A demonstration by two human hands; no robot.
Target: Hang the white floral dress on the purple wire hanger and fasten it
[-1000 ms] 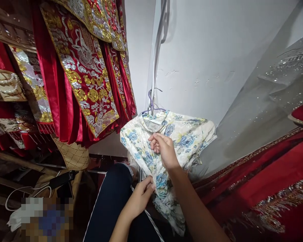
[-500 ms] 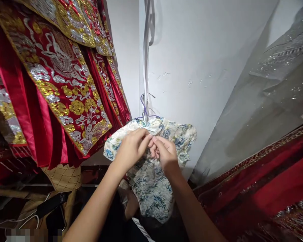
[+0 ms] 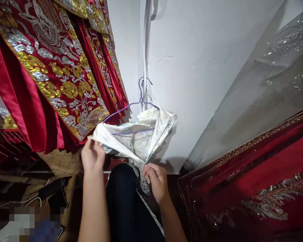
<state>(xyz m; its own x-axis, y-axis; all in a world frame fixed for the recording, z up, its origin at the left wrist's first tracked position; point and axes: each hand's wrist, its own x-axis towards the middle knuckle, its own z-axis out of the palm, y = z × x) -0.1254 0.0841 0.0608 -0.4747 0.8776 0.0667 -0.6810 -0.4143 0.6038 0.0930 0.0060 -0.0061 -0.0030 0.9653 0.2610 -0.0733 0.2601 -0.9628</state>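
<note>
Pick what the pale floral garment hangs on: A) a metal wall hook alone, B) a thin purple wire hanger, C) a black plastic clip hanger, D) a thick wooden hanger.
B: a thin purple wire hanger shows inside the opened pale floral garment, which the left hand and right hand hold.

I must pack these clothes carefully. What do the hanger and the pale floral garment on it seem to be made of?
Hanger: thin purple wire, probably plastic-coated metal, judging by its slim bent outline. Pale floral garment: smooth, slightly glossy woven cloth, perhaps satin or brocade; its folds shine softly.
</note>
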